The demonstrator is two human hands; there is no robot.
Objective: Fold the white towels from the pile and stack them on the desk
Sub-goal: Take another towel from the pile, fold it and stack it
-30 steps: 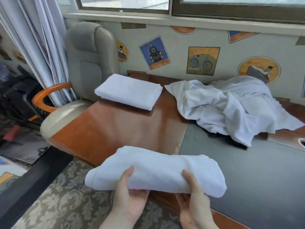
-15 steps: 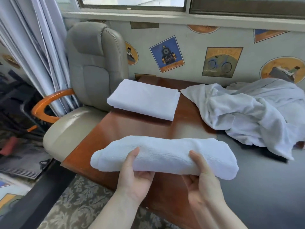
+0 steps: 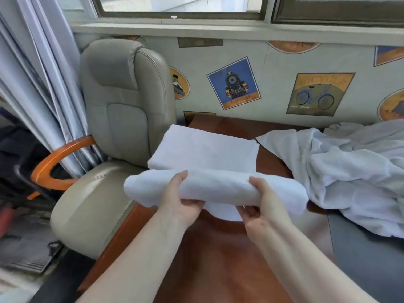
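Both my hands hold a folded white towel (image 3: 218, 189) in the air above the wooden desk (image 3: 218, 259). My left hand (image 3: 179, 200) grips its left part, thumb on top and fingers underneath. My right hand (image 3: 264, 206) grips its right part the same way. Just beyond it, a second folded white towel (image 3: 203, 149) lies flat at the desk's far left corner. The held towel hangs at the near edge of that one and hides part of it. A loose pile of white towels (image 3: 349, 171) lies on the desk at the right.
A grey leather chair (image 3: 122, 119) with an orange wooden armrest (image 3: 54, 162) stands left of the desk. A dark mat (image 3: 371, 259) covers the desk's right side. The papered wall below the window runs behind the desk, and curtains (image 3: 39, 84) hang at the far left.
My hands have carried the folded towel forward and to the left, from the desk's near edge up to the folded towel at the far corner. The view has moved closer.
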